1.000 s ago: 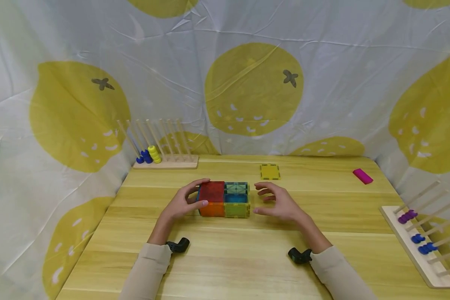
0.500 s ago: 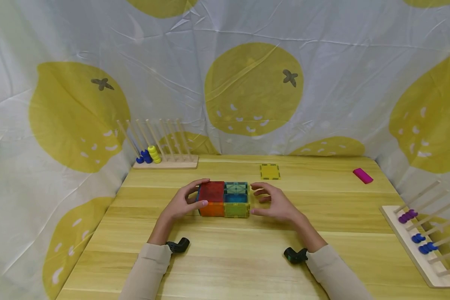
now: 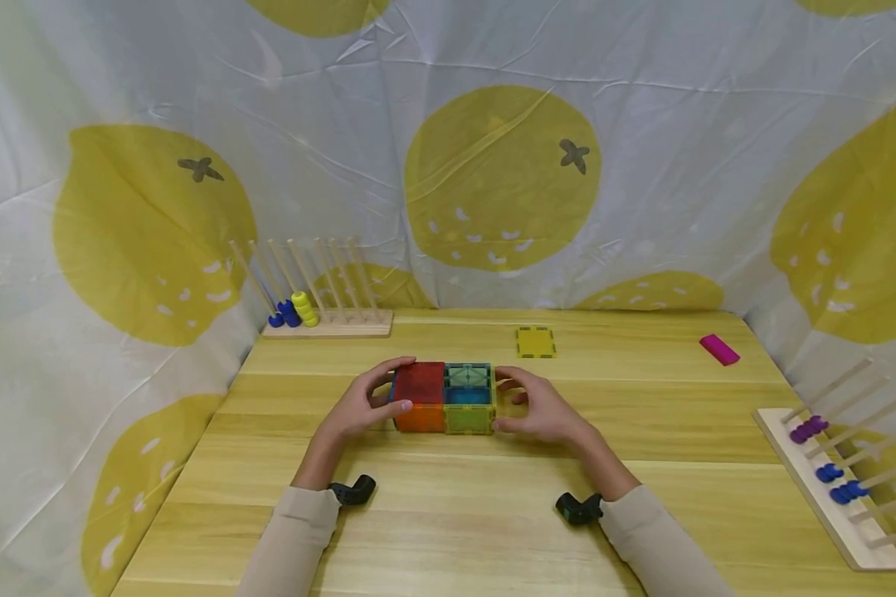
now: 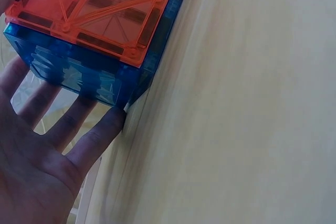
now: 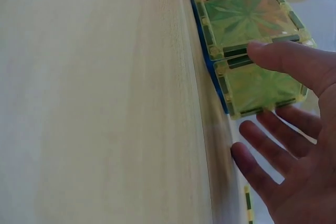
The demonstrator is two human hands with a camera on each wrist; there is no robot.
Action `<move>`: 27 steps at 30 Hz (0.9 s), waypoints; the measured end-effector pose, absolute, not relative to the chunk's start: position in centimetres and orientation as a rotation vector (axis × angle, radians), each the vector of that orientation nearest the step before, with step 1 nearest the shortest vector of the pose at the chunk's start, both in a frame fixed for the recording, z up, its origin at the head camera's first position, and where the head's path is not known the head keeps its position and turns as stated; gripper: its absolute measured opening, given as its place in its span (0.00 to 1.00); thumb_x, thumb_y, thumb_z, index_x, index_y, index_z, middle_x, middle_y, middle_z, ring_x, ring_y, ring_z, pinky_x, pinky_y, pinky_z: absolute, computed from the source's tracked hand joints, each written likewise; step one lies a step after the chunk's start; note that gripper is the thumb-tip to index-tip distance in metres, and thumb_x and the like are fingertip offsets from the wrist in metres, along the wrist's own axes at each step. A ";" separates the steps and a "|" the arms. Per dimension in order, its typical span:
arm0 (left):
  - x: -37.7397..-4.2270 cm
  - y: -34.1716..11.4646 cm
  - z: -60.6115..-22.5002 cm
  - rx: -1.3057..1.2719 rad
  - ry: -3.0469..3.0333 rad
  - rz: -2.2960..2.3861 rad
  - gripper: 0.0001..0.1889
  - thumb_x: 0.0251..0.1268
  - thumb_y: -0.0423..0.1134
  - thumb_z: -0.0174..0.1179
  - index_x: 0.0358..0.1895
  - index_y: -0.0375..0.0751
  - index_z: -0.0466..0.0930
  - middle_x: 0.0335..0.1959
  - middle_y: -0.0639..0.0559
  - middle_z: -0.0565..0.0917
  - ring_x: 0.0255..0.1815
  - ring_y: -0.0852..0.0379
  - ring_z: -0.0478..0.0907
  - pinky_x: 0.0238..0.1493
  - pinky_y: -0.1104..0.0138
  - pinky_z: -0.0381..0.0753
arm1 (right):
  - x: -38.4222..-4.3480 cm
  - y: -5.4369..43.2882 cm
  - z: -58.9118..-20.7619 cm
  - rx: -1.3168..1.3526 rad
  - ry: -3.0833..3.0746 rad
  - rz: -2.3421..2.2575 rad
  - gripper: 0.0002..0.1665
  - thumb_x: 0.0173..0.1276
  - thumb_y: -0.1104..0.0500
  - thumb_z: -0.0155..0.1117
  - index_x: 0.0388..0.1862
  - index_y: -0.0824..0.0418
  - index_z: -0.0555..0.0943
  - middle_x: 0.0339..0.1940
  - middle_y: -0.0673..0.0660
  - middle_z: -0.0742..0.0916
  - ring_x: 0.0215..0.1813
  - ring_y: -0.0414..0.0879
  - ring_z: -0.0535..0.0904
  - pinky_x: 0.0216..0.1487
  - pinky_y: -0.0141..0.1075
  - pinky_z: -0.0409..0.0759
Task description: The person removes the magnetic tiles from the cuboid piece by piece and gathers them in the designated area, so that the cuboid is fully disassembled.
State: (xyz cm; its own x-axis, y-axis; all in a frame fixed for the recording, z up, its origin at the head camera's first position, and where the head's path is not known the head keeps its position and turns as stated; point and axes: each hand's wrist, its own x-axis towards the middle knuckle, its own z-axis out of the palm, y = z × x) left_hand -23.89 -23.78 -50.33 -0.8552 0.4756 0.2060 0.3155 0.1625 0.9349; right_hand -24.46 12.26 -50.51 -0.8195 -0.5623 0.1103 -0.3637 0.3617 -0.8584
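Observation:
A two-cell box of translucent magnetic tiles stands mid-table. Its left cell has a red top tile and an orange front tile. The right cell is open on top, with a yellow-green front and a yellow right wall. My left hand grips the left end, thumb on the front and fingers against the blue side tile. Around the right end curls my right hand, thumb at the front corner and index finger at the back corner. Its lower fingers are partly hidden in the head view.
Behind the box lies a loose yellow square tile. A magenta block is at the back right. Wooden peg racks with beads stand at the back left and right. A lemon-print cloth hangs behind the table.
My right hand has moved left, from apart of the box to its right end, with thumb and index finger closing in at the corners. The left hand keeps its hold.

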 end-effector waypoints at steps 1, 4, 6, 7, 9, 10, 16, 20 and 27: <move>-23.9 -23.8 -50.3 0.782 2.287 1.786 0.35 0.70 0.30 0.65 0.78 0.48 0.65 0.78 0.43 0.66 0.75 0.36 0.67 0.63 0.66 0.81 | -24.5 12.2 -50.5 -0.832 2.422 -1.441 0.52 0.60 0.56 0.81 0.79 0.59 0.65 0.74 0.60 0.75 0.69 0.57 0.77 0.67 0.55 0.79; -23.8 -23.8 -50.3 0.795 2.293 1.780 0.35 0.70 0.30 0.65 0.79 0.46 0.65 0.78 0.42 0.65 0.75 0.34 0.66 0.64 0.66 0.81 | -24.7 12.2 -50.6 -0.829 2.433 -1.438 0.50 0.58 0.56 0.83 0.76 0.59 0.68 0.71 0.60 0.77 0.68 0.57 0.77 0.66 0.54 0.79; -23.7 -23.7 -50.2 0.807 2.293 1.777 0.35 0.71 0.31 0.64 0.79 0.45 0.64 0.78 0.41 0.65 0.75 0.33 0.65 0.64 0.67 0.81 | -24.8 12.2 -50.6 -0.833 2.440 -1.438 0.49 0.56 0.55 0.84 0.74 0.58 0.70 0.68 0.59 0.79 0.66 0.56 0.78 0.65 0.54 0.80; -23.7 -23.7 -50.2 0.810 2.291 1.778 0.34 0.71 0.31 0.64 0.79 0.44 0.64 0.78 0.41 0.65 0.75 0.33 0.65 0.64 0.67 0.80 | -24.9 12.1 -50.6 -0.835 2.443 -1.439 0.48 0.55 0.54 0.84 0.72 0.58 0.71 0.66 0.58 0.80 0.65 0.56 0.78 0.65 0.54 0.80; -23.7 -23.7 -50.2 0.820 2.289 1.777 0.34 0.71 0.31 0.64 0.78 0.43 0.64 0.78 0.40 0.65 0.75 0.33 0.65 0.64 0.67 0.80 | -25.1 12.1 -50.6 -0.830 2.454 -1.435 0.46 0.53 0.54 0.85 0.69 0.57 0.73 0.62 0.56 0.82 0.63 0.54 0.79 0.64 0.52 0.80; -23.7 -23.7 -50.1 0.826 2.289 1.777 0.34 0.71 0.31 0.64 0.78 0.42 0.64 0.78 0.40 0.65 0.75 0.32 0.65 0.64 0.67 0.80 | -25.1 12.0 -50.6 -0.832 2.458 -1.435 0.46 0.52 0.54 0.85 0.68 0.57 0.73 0.60 0.56 0.82 0.62 0.54 0.79 0.63 0.52 0.81; -23.7 -23.6 -50.0 0.816 2.289 1.767 0.34 0.71 0.31 0.64 0.78 0.46 0.65 0.79 0.42 0.65 0.76 0.33 0.65 0.64 0.67 0.80 | -25.3 11.6 -50.5 -0.810 2.494 -1.426 0.45 0.46 0.57 0.86 0.63 0.57 0.73 0.54 0.56 0.82 0.58 0.53 0.81 0.63 0.51 0.81; -23.7 -23.6 -50.1 0.814 2.284 1.771 0.34 0.71 0.30 0.64 0.78 0.46 0.65 0.79 0.42 0.65 0.76 0.34 0.64 0.64 0.66 0.80 | -25.2 11.4 -50.5 -0.754 2.520 -1.416 0.47 0.44 0.57 0.86 0.63 0.58 0.71 0.52 0.56 0.82 0.60 0.54 0.81 0.64 0.51 0.81; -23.6 -23.6 -50.2 0.811 2.285 1.773 0.35 0.71 0.29 0.64 0.78 0.46 0.64 0.79 0.43 0.64 0.76 0.34 0.64 0.64 0.66 0.81 | -24.8 11.6 -50.2 -0.707 2.489 -1.503 0.48 0.45 0.59 0.85 0.64 0.61 0.70 0.56 0.60 0.80 0.61 0.58 0.80 0.65 0.54 0.81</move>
State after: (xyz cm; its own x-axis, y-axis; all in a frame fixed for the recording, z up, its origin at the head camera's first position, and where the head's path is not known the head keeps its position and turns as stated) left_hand -23.62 -23.63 -50.20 -0.8454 0.4899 0.2128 0.3277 0.1612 0.9309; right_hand -24.77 11.55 -50.18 -0.8779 -0.4655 0.1121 -0.3160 0.3875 -0.8660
